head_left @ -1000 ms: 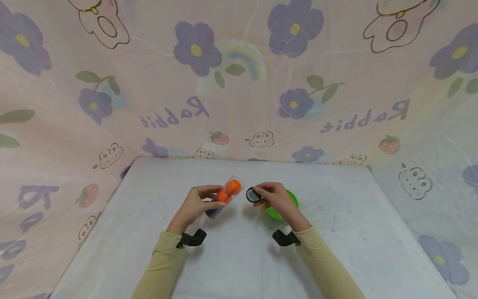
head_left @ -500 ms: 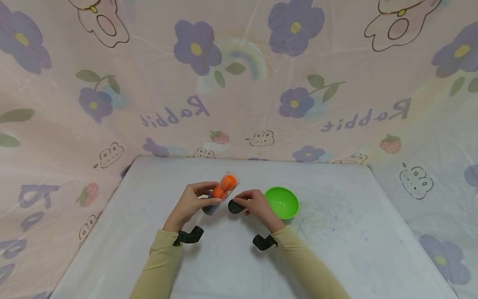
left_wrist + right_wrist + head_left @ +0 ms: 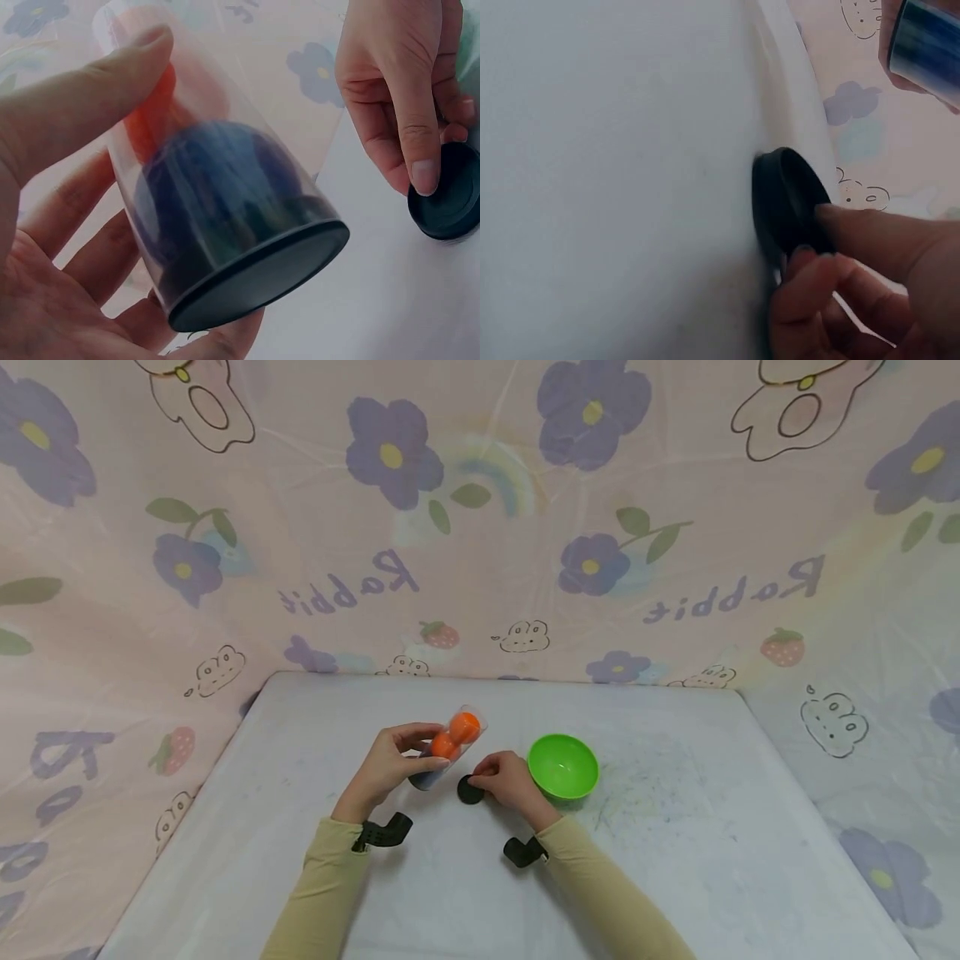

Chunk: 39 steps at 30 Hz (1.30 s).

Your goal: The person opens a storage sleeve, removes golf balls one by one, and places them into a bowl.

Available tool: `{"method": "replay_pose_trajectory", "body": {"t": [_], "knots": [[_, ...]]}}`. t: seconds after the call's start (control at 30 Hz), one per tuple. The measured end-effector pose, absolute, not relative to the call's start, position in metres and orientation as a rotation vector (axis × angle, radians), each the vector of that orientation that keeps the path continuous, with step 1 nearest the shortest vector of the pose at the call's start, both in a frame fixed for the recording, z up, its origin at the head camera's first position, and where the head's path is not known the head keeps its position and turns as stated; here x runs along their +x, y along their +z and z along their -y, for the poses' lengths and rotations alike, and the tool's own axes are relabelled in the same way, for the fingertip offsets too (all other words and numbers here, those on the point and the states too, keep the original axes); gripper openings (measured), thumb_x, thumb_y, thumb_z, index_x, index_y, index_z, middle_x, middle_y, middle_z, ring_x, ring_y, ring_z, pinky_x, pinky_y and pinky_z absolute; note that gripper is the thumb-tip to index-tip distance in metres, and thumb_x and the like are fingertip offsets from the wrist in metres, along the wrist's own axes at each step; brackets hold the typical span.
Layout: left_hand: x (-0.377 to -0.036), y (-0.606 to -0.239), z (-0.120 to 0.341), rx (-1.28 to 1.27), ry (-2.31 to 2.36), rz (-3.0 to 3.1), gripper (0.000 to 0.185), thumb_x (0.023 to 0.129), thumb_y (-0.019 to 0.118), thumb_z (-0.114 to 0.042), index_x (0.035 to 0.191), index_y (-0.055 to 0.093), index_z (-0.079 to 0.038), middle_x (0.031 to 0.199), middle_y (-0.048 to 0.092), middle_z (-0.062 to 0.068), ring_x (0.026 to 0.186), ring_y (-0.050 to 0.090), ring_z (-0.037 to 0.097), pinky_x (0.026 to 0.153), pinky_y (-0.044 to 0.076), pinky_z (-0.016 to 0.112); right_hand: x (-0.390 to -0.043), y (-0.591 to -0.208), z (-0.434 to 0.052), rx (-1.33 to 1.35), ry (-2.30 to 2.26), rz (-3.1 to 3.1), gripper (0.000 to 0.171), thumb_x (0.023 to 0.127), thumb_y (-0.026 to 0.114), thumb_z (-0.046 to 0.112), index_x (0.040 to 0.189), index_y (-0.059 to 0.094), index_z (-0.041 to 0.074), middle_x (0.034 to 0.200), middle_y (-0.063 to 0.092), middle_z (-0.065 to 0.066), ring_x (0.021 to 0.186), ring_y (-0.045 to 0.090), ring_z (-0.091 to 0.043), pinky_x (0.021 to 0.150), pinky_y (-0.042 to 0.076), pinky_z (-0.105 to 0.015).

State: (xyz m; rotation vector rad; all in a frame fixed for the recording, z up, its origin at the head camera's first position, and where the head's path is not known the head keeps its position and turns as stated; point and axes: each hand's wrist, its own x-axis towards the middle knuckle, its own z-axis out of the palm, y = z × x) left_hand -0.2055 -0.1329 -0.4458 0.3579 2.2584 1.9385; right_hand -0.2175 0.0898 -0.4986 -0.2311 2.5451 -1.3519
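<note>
My left hand grips a clear plastic tube, tilted with its far end up and to the right. Inside are two orange balls and a dark blue ball, beside the tube's black bottom cap. Lower and to the right, my right hand pinches a round black lid by its edge between thumb and fingers. In the right wrist view the lid is tilted, close against the white tabletop; whether it touches is hard to tell.
A bright green bowl stands on the white table, just right of my right hand. A pale patterned curtain hangs behind the table and along both sides.
My right hand has moved left and down with the lid, away from the front of the green bowl, lowering it to near the table. The left hand and tube have shifted only slightly.
</note>
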Motion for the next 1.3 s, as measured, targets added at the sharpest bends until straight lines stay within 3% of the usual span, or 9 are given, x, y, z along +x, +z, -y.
{"method": "replay_pose_trajectory", "body": {"t": [0.3, 0.57, 0.93, 1.3], "knots": [[-0.203, -0.439, 0.131, 0.358, 1.908, -2.262, 0.050, 0.074, 0.083, -0.011, 0.121, 0.066, -0.009, 0.117, 0.066, 0.005, 0.100, 0.056, 0.031, 0.079, 0.049, 0.039, -0.208, -0.490, -0.088, -0.231, -1.366, -2.543, 0.017, 0.090, 0.067, 0.013, 0.102, 0.069, 0.002, 0.083, 0.064, -0.003, 0.065, 0.058, -0.014, 0.057, 0.050, -0.026], [-0.201, -0.425, 0.129, 0.391, 1.851, -2.299, 0.048, 0.075, 0.083, -0.014, 0.120, 0.067, -0.008, 0.115, 0.066, 0.005, 0.098, 0.056, 0.031, 0.077, 0.048, 0.039, -0.190, -0.447, -0.106, -0.501, -1.502, -2.555, 0.028, 0.088, 0.069, 0.010, 0.115, 0.064, 0.002, 0.109, 0.064, -0.013, 0.089, 0.064, -0.022, 0.077, 0.054, -0.034], [-0.220, -0.451, 0.120, 0.469, 1.725, -2.376, 0.048, 0.069, 0.088, -0.028, 0.114, 0.071, -0.021, 0.110, 0.066, -0.002, 0.095, 0.057, 0.026, 0.075, 0.050, 0.039, -0.185, -0.421, -0.151, -0.313, -1.870, -2.332, 0.042, 0.086, 0.074, 0.018, 0.125, 0.061, 0.010, 0.119, 0.062, -0.010, 0.103, 0.064, -0.022, 0.084, 0.052, -0.032], [-0.227, -0.455, 0.095, 0.536, 1.621, -2.396, 0.047, 0.068, 0.088, -0.016, 0.113, 0.072, -0.015, 0.108, 0.066, -0.004, 0.089, 0.057, 0.023, 0.075, 0.050, 0.036, -0.188, -0.434, -0.163, -0.218, -1.879, -2.284, 0.047, 0.087, 0.072, 0.022, 0.129, 0.059, 0.005, 0.125, 0.060, -0.010, 0.107, 0.063, -0.023, 0.087, 0.051, -0.034]]}}
